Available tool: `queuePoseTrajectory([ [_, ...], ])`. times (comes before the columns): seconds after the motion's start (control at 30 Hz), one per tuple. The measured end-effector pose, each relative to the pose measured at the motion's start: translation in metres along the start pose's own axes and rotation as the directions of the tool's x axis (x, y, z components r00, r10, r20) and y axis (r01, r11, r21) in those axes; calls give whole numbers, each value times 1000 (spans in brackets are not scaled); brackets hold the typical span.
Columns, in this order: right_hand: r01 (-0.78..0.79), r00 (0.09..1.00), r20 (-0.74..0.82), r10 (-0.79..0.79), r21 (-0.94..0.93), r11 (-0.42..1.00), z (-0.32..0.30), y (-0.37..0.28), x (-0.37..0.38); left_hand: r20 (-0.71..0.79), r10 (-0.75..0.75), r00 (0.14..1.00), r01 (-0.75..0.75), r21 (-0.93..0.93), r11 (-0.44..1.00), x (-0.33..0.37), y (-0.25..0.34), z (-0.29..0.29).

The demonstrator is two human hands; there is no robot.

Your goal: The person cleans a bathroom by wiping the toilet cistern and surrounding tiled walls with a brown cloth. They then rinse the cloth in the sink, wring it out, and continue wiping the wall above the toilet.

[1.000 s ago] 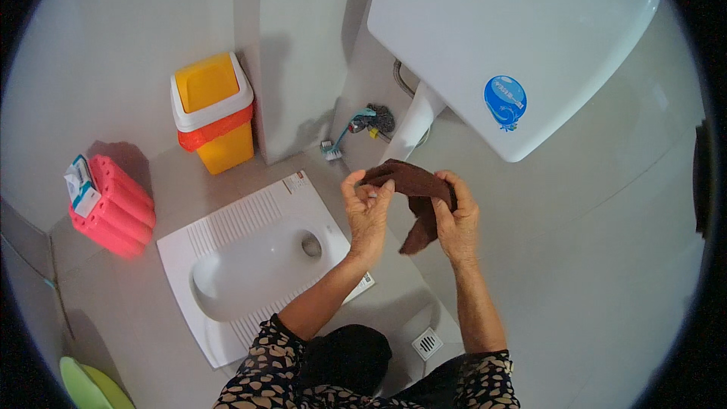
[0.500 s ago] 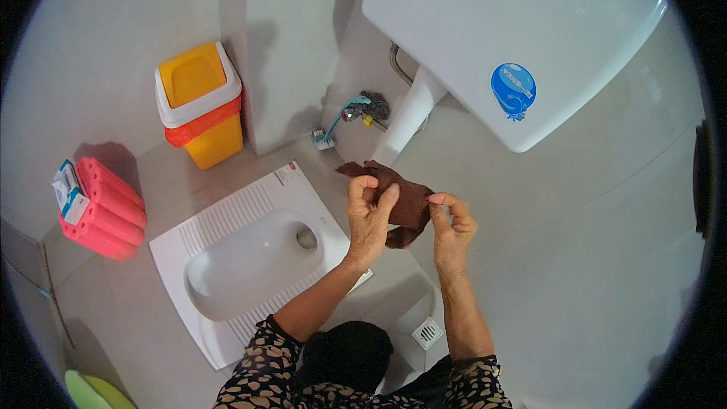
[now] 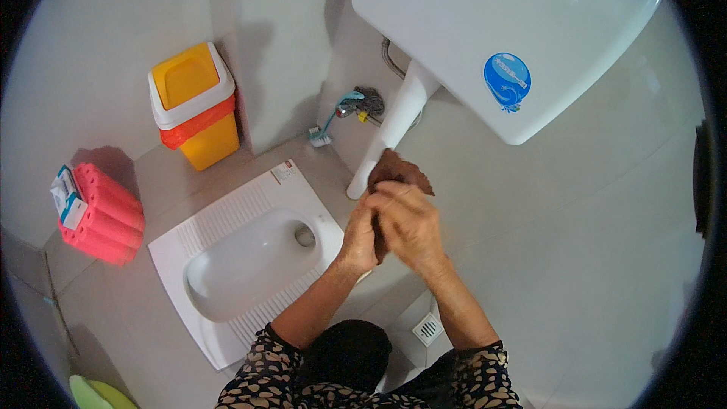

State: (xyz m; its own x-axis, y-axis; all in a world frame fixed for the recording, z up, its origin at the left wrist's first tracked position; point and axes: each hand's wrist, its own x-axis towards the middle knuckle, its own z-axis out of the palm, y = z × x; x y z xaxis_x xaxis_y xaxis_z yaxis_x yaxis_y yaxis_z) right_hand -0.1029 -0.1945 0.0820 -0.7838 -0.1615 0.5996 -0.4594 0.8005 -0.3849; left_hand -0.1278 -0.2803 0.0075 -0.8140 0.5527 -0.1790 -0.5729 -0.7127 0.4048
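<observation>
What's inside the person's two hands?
A brown cloth pokes out beyond the left hand and right hand, with a bit also showing near the wrists. The part inside their grip is covered, so you can't see it.

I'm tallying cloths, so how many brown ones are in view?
1: a brown cloth, held between the left hand and right hand. They cover part of it; another could be hidden.

Squat pan (image 3: pixel 246 261): on the floor (image 3: pixel 144 326), left of the drain grate (image 3: pixel 429 329). Bin (image 3: pixel 212 140): floor's far edge, beyond the pan. Stool (image 3: pixel 110 220): floor's left edge, beside the wall (image 3: pixel 106 68), carton (image 3: pixel 68 201) on top. Basin (image 3: pixel 98 395): floor's near-left corner. Brush (image 3: pixel 319 137): between bin and downpipe (image 3: pixel 394 125). Cistern (image 3: pixel 454 23): above the downpipe, far right, sticker (image 3: pixel 507 82) on its front. Cloth (image 3: pixel 405 170): in left hand (image 3: pixel 357 238) and right hand (image 3: pixel 413 223), before the downpipe.
</observation>
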Motion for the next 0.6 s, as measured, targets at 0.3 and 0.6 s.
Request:
queuePoseTrajectory([
  [0.3, -62, 982, -185, 22, -213, 975, -78, 16, -31, -70, 357, 932, -363, -210, 908, 47, 18, 28],
  [0.6, -49, 958, -140, -249, -938, 342, -220, 74, -83, 250, 737, 628, -735, 502, 457, 143, 25, 104],
])
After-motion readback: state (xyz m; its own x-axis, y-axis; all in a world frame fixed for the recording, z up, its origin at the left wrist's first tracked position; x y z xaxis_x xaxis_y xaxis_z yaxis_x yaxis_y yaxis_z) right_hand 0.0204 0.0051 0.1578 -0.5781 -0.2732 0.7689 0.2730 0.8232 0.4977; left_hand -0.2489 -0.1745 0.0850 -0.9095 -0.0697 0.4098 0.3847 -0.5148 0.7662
